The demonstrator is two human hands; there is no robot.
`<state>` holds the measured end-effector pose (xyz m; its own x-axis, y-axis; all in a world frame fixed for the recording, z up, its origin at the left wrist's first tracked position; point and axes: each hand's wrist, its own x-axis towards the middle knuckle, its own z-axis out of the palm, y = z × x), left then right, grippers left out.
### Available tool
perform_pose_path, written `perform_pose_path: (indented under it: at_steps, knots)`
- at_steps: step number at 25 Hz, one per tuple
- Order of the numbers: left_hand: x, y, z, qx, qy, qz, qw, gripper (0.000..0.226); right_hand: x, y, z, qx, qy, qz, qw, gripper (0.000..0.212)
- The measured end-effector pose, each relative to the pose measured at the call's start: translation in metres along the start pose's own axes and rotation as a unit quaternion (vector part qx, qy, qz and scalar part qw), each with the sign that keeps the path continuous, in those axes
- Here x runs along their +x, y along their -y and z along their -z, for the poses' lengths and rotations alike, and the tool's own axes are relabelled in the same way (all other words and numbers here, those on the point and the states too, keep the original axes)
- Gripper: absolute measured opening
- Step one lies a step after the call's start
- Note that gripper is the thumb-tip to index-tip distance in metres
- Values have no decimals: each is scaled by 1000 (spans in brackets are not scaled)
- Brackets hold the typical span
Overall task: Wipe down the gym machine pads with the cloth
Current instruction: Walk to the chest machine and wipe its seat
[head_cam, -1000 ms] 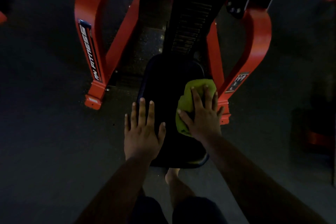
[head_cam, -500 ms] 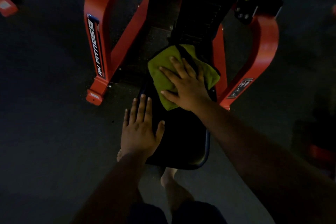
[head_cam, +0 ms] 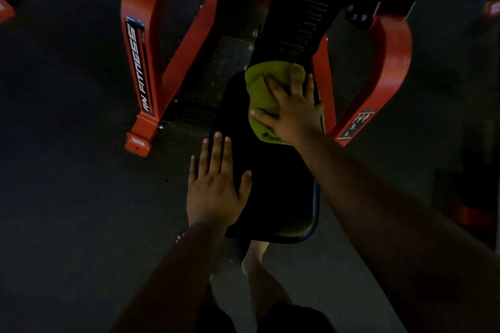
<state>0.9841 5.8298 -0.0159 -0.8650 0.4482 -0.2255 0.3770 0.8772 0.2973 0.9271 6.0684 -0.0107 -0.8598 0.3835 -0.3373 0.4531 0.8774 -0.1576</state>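
Observation:
The black seat pad [head_cam: 278, 192] of a red gym machine lies below me in dim light. A green cloth [head_cam: 261, 89] sits bunched on the pad's far right part. My right hand [head_cam: 293, 111] presses flat on the cloth with fingers spread and straight. My left hand [head_cam: 215, 186] rests flat on the pad's near left edge, fingers straight and pointing away from me. Above the seat rises the black ribbed back pad [head_cam: 303, 24].
Red frame arms stand on both sides: the left arm [head_cam: 138, 62] with white lettering, the right arm [head_cam: 389, 62] with a label. Dark rubber floor surrounds the machine. My bare foot [head_cam: 254, 257] stands under the seat's near edge. More red equipment [head_cam: 470, 213] sits at far right.
My right hand slid the cloth from the pad's right side up to its far end, then a little back and rightward, bunching it. My left hand stayed flat on the pad.

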Motion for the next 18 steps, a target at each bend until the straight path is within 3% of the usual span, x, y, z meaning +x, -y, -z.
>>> perform_pose_path:
  at_steps: [4,8,14,18]
  knots:
    - [0,1,2,-5,4,-7,1000,76,-66,-8,-12,25,-29,-8,999,78]
    - [0,2,3,-27,10,-10,1000,74,-171,-25,-40,105,11,-54,993,80]
    - [-1,1,6,-43,-3,-15,999,74,-54,-12,-8,50,3,-63,997,78]
    - [-34,19,2,-93,-38,-13,995,71,-113,3,-25,1,-31,-46,998,75]
